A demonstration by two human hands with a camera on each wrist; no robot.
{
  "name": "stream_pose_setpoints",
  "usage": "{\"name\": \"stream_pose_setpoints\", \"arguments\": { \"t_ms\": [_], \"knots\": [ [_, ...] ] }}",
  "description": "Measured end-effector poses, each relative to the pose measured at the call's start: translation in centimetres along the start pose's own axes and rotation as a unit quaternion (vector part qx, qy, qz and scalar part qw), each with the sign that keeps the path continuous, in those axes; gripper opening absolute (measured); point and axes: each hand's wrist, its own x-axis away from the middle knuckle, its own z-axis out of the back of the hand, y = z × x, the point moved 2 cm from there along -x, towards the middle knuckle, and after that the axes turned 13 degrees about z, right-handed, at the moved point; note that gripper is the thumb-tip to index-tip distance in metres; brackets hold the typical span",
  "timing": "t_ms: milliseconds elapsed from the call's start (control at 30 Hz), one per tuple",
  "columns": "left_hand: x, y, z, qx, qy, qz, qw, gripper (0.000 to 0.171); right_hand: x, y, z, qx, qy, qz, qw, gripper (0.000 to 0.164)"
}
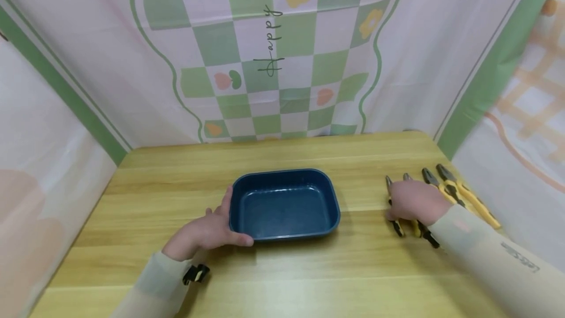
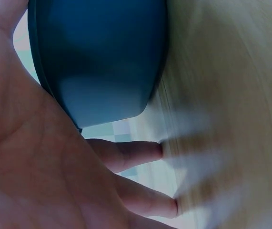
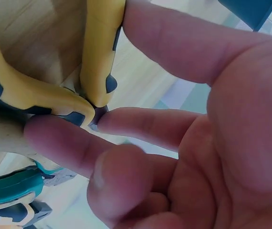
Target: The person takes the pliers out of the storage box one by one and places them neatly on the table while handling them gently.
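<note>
A dark blue rectangular tray sits on the wooden table. My left hand rests against its left end, thumb at the near rim and straight fingers along the side. In the left wrist view the palm lies close to the tray's wall, two fingertips down by the wood. Over at the right, my right hand pinches the leftmost pliers, whose yellow-and-black handles show between thumb and finger in the right wrist view. Their jaws point away from me; the hand covers their middle.
Just right of the held pliers lie several more, among them yellow-handled pliers at the far right. Teal-handled pliers show in the right wrist view. A patterned curtain hangs behind the table, with cloth at both sides.
</note>
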Motion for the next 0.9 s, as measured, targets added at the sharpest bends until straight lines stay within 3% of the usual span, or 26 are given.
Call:
{"name": "stream_pose_setpoints", "arguments": {
  "t_ms": [300,467,667,733,867,900],
  "knots": [
    [0.28,0.15,0.06,0.0,0.003,0.004,1.0,0.135,0.33,-0.04,-0.03,-0.019,-0.01,-0.004,1.0,0.038],
    [0.32,0.17,0.11,0.003,0.0,-0.004,1.0,0.135,0.35,-0.19,-0.15,-0.007,0.006,0.008,1.0,0.052],
    [0.3,0.07,0.06,0.004,-0.004,-0.008,1.0,0.135,0.44,-0.3,-0.63,-0.035,0.001,-0.003,0.999,0.069],
    [0.29,0.08,0.06,0.001,-0.002,-0.006,1.0,0.135,0.47,-0.27,-0.56,-0.027,0.002,-0.003,1.0,0.074],
    [0.28,0.14,0.1,-0.006,0.004,-0.003,1.0,0.136,0.44,-0.55,-0.22,-0.003,0.009,-0.002,1.0,0.065],
    [0.29,0.17,0.13,-0.007,0.005,0.0,1.0,0.136,0.39,-0.76,-0.04,0.003,0.016,-0.005,1.0,0.07]
  ]
}}
